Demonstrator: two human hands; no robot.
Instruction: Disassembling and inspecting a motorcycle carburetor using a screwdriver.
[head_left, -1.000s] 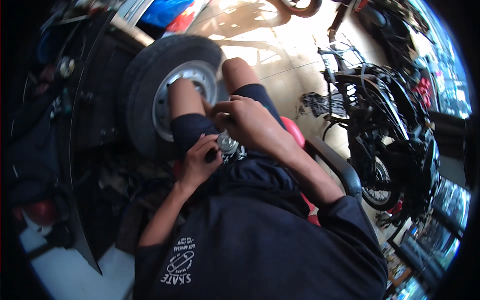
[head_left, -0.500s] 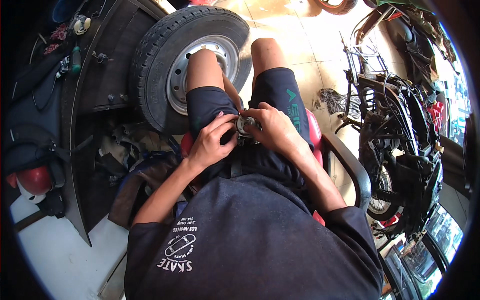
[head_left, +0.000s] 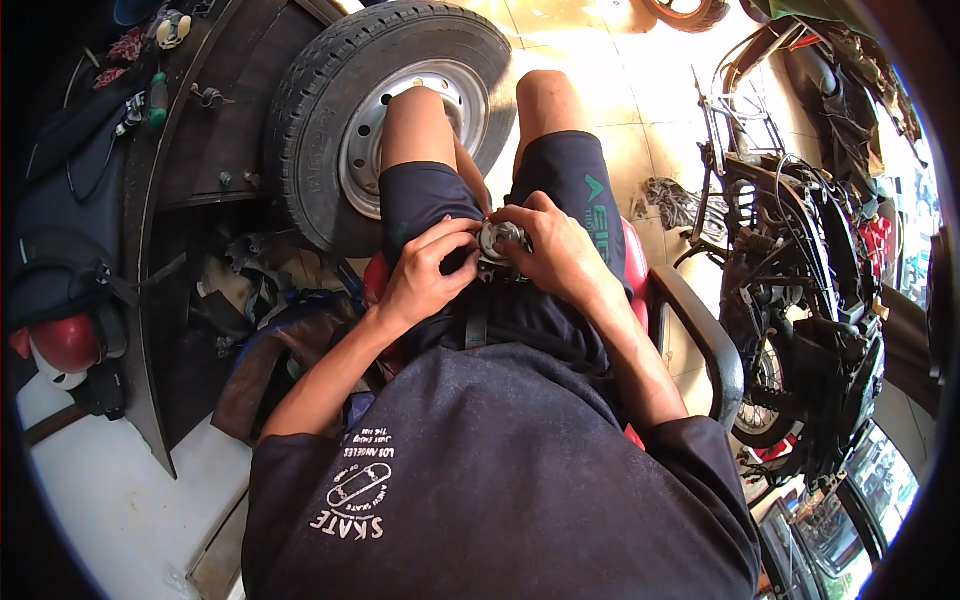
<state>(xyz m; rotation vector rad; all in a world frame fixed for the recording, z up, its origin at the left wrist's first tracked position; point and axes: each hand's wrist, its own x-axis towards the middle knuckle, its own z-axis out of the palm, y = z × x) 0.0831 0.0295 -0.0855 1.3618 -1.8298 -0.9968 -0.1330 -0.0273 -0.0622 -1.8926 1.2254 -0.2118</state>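
Over my lap, between my thighs, is a small round metal part (head_left: pixel 499 241) with a silvery face; its kind is too small to make out, and darker metal shows beneath it. My right hand (head_left: pixel 558 250) is closed around its right side, with the thumb lying across the face. On the other side my left hand (head_left: pixel 435 268) has bent fingers, thumb and fingertips drawn together at the part's left edge. Whether the left fingertips pinch the part or some tiny piece is hidden.
A large tyre on a steel rim (head_left: pixel 300 140) leans ahead of my left leg. At my right are a black chair armrest (head_left: pixel 700 335) and a stripped motorcycle frame (head_left: pixel 800 270). A dark cabinet (head_left: pixel 225 150) and a red-and-white helmet (head_left: pixel 65 350) are at the left.
The view has shifted slightly, so the surroundings sit a little differently in the picture. Both hands stay at the round metal part, with only slight finger movement.
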